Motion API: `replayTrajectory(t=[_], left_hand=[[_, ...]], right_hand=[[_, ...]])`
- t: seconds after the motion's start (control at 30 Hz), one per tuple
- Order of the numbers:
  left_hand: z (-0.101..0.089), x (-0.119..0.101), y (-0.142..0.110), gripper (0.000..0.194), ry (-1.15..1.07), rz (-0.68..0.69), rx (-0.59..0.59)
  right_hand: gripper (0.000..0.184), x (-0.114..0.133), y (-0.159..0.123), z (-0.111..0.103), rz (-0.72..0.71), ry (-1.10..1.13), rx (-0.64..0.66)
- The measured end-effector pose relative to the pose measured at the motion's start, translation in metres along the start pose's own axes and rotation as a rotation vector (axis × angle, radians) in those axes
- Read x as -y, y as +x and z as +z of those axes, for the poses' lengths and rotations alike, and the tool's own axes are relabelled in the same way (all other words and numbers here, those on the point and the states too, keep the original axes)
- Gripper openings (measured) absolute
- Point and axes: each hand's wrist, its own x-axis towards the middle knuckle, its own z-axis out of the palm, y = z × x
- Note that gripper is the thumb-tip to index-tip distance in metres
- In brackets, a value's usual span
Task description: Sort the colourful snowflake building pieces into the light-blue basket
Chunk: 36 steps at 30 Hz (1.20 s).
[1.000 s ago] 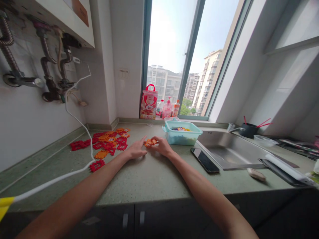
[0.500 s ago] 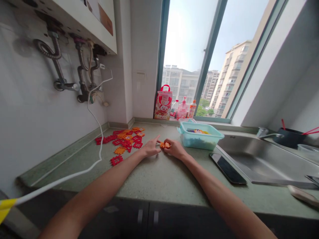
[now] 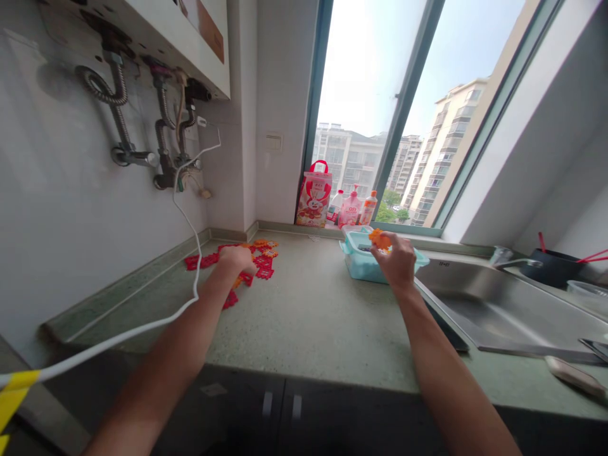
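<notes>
My right hand (image 3: 398, 258) is raised over the turquoise plastic box (image 3: 363, 269), pinching an orange notched building piece (image 3: 379, 239) between thumb and fingers. Other small pieces inside the box are mostly covered by this hand. On the left, my left hand (image 3: 239, 261) reaches down onto a spread of red and orange interlocking building pieces (image 3: 265, 263) lying on the counter. Its fingers point away and are hidden behind the back of the hand, so whether they grip a piece does not show.
A white cable (image 3: 196, 266) crosses in front of the pieces at left. A black phone (image 3: 449, 329) lies beside the sink (image 3: 475, 297), partly behind my right forearm. By the window stand a pink bag (image 3: 314, 199) and several bottles (image 3: 350, 208).
Both hands were together mid-counter at an orange piece. The right has carried an orange piece right and up over the box; the left has moved left onto the spread pieces.
</notes>
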Motion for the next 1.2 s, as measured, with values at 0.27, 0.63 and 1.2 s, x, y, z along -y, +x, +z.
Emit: replayTrajectory(t=[0.27, 0.63, 1.2], left_hand=[[-0.028, 0.023, -0.011, 0.048, 0.165, -0.336, 0.489], [-0.033, 0.006, -0.011, 0.042, 0.215, -0.192, 0.082], [0.046, -0.072, -0.02, 0.03, -0.399, 0.636, 0.238]], right_hand=[[0.041, -0.018, -0.005, 0.005, 0.175, -0.152, 0.117], [0.041, 0.008, -0.007, 0.0, 0.054, -0.081, 0.086], [0.058, 0.096, -0.076, 0.053, -0.301, 0.554, 0.921]])
